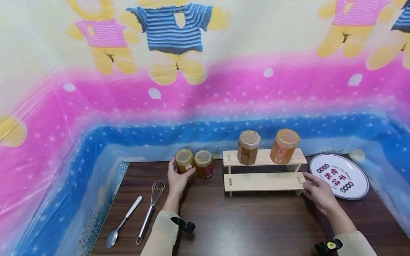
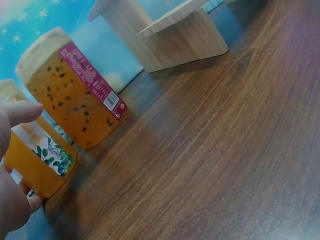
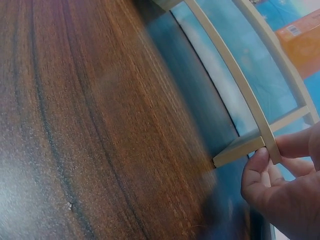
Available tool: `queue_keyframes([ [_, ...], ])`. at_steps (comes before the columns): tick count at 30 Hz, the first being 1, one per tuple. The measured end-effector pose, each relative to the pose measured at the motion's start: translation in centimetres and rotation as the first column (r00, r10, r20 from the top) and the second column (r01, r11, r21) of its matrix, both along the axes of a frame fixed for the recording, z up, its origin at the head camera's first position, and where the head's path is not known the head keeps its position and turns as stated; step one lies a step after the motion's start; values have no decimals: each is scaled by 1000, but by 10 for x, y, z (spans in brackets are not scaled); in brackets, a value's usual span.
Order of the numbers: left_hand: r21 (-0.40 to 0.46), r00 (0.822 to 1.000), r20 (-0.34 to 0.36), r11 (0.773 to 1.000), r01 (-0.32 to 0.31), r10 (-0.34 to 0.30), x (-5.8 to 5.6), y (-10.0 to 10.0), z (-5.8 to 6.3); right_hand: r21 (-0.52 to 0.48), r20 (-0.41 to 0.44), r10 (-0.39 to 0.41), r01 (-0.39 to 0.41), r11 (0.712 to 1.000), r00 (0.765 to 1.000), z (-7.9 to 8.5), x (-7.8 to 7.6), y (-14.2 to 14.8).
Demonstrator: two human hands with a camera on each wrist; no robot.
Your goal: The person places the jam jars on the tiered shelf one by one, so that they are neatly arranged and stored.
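Left hand (image 1: 178, 180) grips jar (image 1: 184, 157); right hand (image 1: 321, 194) pinches shelf (image 1: 262, 182).

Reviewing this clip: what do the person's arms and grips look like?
The left grip and right grip are bare, ungloved hands. The visible sleeves are cream. Each wrist wears a small black device; the right one bears a yellow-green mark.
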State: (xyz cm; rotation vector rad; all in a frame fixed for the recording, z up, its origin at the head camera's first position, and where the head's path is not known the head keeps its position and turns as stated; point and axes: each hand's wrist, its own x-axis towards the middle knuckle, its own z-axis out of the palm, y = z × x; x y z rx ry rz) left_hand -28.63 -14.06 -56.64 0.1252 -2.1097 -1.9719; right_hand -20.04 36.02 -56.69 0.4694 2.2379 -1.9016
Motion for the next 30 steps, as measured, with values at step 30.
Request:
queue_keyframes([
  [30,-6,992,-49,994,-113,112,-8,13,-11,-5,-21,9,-9,1000,1000,-2,1,2],
])
